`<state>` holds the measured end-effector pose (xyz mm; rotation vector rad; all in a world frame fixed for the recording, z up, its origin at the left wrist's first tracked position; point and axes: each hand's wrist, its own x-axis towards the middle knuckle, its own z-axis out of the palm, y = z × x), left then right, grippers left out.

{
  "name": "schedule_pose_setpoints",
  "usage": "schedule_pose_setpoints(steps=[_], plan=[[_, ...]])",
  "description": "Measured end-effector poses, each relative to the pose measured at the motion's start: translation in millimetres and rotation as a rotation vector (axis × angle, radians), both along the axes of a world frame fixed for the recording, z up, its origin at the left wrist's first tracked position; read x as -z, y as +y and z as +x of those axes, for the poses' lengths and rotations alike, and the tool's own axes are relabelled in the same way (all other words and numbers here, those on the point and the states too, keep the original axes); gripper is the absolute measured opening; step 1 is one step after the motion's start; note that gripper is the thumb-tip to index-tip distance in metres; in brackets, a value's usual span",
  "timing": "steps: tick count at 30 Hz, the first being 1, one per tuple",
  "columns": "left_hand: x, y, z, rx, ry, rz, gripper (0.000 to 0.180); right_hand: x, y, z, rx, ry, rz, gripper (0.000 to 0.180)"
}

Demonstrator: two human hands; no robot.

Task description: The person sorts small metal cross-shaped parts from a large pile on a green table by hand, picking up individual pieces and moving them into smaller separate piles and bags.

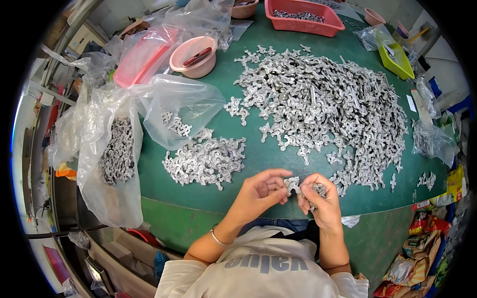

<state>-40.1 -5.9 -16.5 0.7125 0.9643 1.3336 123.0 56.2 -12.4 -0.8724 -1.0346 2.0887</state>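
Close to the table's front edge, a small silvery metal casting [292, 185] with curved arms is between the fingertips of both hands. My left hand [262, 194] has its thumb and curled fingers at the casting's left side, and its index finger reaches over the top. My right hand [322, 204] is closed around several more castings [316, 192] in its palm, its fingertips at the casting's right side. A large heap of castings [323, 94] spreads beyond the hands to the right. To the left lies a smaller pile [206, 161].
An open plastic bag of castings [118, 154] hangs at the table's left edge. A pink bowl [194, 59] holds a red-handled tool. Farther back sits a red tray [303, 25] with metal parts; a yellow-green tray [395, 57] is far right. Loose castings [426, 181] lie near the right edge.
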Motion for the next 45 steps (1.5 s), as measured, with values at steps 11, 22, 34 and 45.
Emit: schedule_pose_setpoints(steps=[11,22,34,45], plan=[[-7.0,-2.8,2.4,0.012,-0.079,-0.063,0.024,-5.3,-5.9,3.6,0.037,0.108,-0.008,0.008],[-10.1,-7.6,5.1,0.01,-0.059,0.026,0.025,-5.3,-8.8,5.0,0.047,0.089,0.015,0.008],[-15.4,-6.0,-34.9,-0.59,0.318,0.016,0.019,14.6,15.4,-2.3,0.277,-0.725,0.809,0.011],[4.1,-17.9,-83.5,-0.923,1.244,-0.043,0.019,44.3,35.9,-8.6,0.25,-1.144,1.065,0.011]])
